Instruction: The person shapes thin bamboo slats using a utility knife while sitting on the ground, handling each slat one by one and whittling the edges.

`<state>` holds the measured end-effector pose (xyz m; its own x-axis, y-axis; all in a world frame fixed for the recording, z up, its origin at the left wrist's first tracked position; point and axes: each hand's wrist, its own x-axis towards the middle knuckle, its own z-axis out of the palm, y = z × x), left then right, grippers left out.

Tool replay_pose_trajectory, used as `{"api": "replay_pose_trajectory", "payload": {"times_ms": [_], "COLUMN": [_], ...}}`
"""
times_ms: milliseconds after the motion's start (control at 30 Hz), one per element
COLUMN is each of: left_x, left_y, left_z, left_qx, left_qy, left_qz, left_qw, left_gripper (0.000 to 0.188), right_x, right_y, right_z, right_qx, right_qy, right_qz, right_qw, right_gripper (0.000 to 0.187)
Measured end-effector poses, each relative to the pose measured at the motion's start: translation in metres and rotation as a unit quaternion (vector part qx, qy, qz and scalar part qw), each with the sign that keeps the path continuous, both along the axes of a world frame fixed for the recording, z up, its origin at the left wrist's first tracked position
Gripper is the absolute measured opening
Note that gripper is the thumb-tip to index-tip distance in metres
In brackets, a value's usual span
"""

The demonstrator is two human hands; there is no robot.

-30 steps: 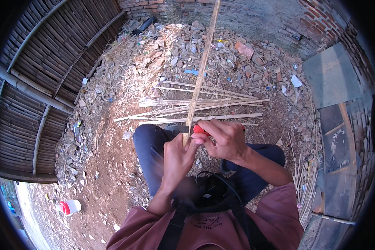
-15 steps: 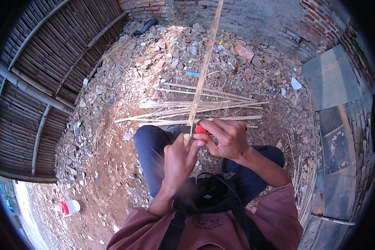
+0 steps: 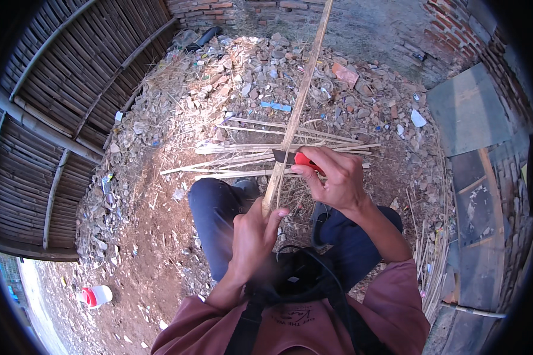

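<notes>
1. Rubble-strewn ground (image 3: pixel 154 236) spreads right through the frame, slatted bamboo wall (image 3: pixel 47 118) at upper left, brick wall (image 3: pixel 361 29) along the top.
2. And here's the long bamboo strip (image 3: pixel 304 89), slanting from top centre down to mid-frame, above loose strips (image 3: pixel 237 174) lying crosswise.
3. Left hand (image 3: pixel 250 234), below centre: fingers grasping the strip's lower end. Hold firm there, I'd say, thumb well below the cut.
4. Right hand (image 3: pixel 337 180), right of centre: fingers wrapped round the knife's red handle (image 3: pixel 302 160). Steady pressure along the grain, away from the left hand, looks safest.
5. Dark blade (image 3: pixel 281 156) across the strip, thin sliver (image 3: pixel 279 189) alongside: a constant angle should keep it even.
</notes>
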<state>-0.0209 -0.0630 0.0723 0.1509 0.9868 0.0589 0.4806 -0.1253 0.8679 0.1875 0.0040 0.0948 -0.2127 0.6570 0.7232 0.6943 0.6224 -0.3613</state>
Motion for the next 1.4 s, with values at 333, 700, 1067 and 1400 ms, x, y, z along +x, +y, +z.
{"api": "replay_pose_trajectory", "payload": {"times_ms": [333, 700, 1067, 1400], "left_x": [-0.007, -0.016, -0.036, -0.055], "left_y": [-0.009, -0.012, -0.038, -0.004], "left_z": [-0.006, -0.015, -0.064, -0.053], "left_qx": [-0.004, -0.006, -0.049, 0.007], "left_qy": [-0.018, -0.015, 0.068, 0.032], "left_qz": [0.019, 0.022, -0.020, 0.046], "left_qw": [1.000, 1.000, 0.996, 0.998], "left_gripper": [0.038, 0.032, 0.038, 0.043], "right_x": [0.011, 0.016, 0.160, 0.121], "right_y": [0.009, 0.033, 0.174, 0.130], "right_z": [0.003, 0.001, 0.027, 0.000], "right_qx": [0.014, 0.002, -0.057, -0.332], "right_qy": [0.000, 0.019, 0.111, 0.391], "right_qz": [-0.010, -0.007, -0.188, 0.012], "right_qw": [1.000, 1.000, 0.974, 0.858], "right_gripper": [0.020, 0.020, 0.046, 0.048]}}
